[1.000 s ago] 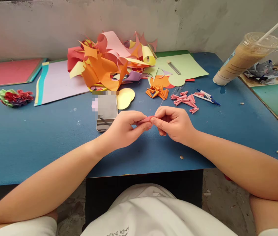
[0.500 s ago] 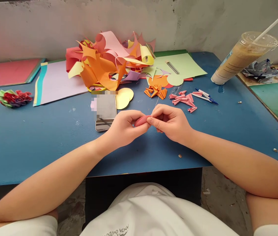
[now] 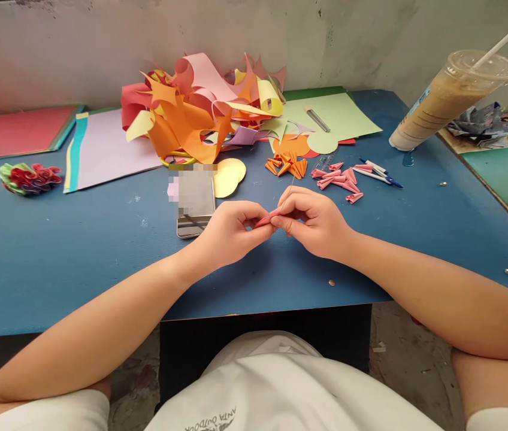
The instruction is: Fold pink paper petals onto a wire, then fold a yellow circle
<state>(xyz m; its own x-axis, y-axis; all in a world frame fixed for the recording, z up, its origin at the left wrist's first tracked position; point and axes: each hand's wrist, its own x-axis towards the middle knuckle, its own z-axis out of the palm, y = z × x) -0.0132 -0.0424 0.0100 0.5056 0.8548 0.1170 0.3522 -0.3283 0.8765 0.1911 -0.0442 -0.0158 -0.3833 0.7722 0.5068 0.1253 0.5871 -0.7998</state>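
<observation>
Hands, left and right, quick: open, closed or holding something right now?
Left hand: closed, pinching one end of the pink paper piece.
Right hand: closed, thumb and fingers pinching its other end.

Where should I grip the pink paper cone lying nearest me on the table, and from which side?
I'd pinch the nearest pink paper cone lightly across its middle, coming from the near side. It lies on its side, slim, with the other pink cones just beyond it and the pens farther back to the right. Paper could crush easily.
</observation>
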